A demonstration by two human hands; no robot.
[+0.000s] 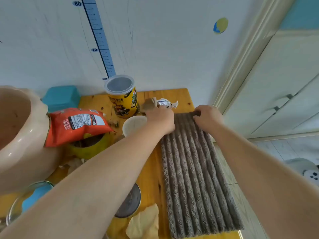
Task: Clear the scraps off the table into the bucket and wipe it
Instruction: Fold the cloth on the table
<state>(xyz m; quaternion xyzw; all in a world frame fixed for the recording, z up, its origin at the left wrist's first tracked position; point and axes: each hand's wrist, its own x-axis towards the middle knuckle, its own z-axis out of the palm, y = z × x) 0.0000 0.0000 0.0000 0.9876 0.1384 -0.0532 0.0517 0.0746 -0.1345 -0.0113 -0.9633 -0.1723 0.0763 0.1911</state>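
A grey ribbed cloth (195, 171) lies stretched lengthwise along the right side of the wooden table (150, 171). My right hand (208, 119) pinches the cloth's far right corner. At the cloth's far left corner my left hand (161, 119) grips the edge. Just beyond the hands lie a crumpled white wrapper (166, 102) and a brown scrap (149, 104). A pale pink bucket (19, 135) stands at the left edge of the view. More scraps show near the table's front, among them a yellowish peel (144, 221).
A yellow snack can (123, 97) with a clear lid, an orange snack bag (77, 124), a yellow bowl (89, 145), a white cup (133, 125) and a teal box (60, 97) crowd the left half. A glass bowl (24, 200) and a metal lid (131, 202) sit near the front. A door is at right.
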